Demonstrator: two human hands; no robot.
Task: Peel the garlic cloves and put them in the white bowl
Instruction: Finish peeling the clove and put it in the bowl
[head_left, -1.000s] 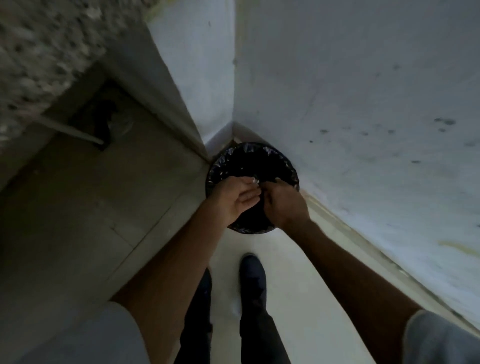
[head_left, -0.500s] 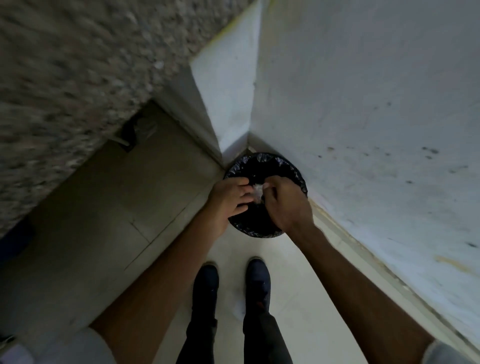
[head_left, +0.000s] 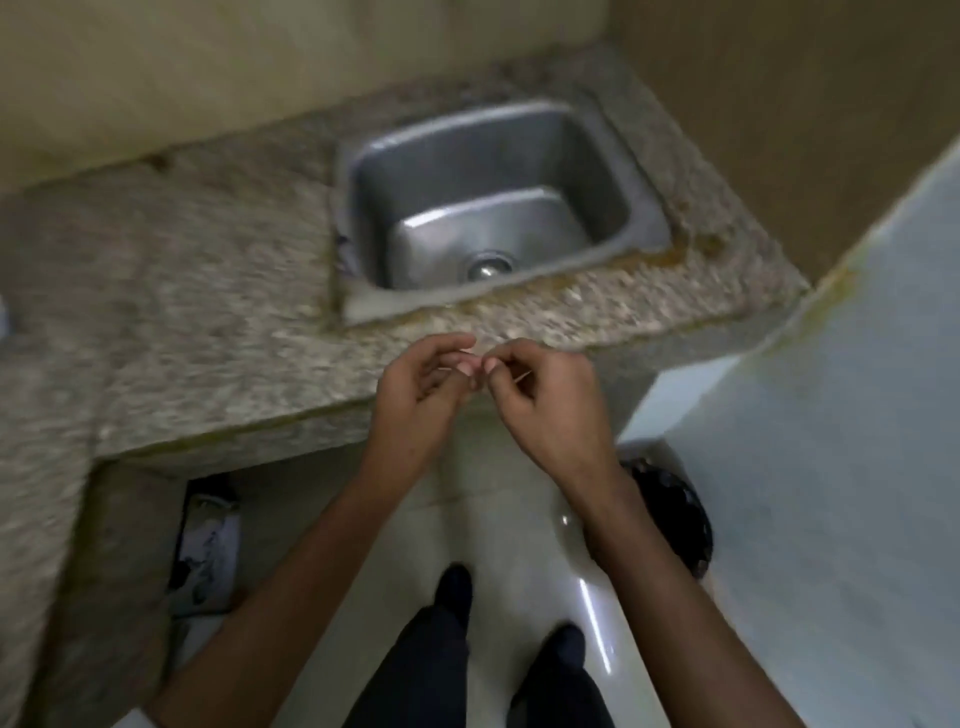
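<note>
Just near of the sink (head_left: 498, 208), both hands are meeting fingertip to fingertip: the right hand (head_left: 550, 410) is pinching a thin pale sliver (head_left: 521, 377) between curled fingers, while the left hand (head_left: 421, 397) is curling loosely beside it, its hold too blurred to tell

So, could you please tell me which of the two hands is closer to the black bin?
The right hand: the black bin stands on the floor just beside its wrist, whereas the left hand is farther off, on the other side.
</note>
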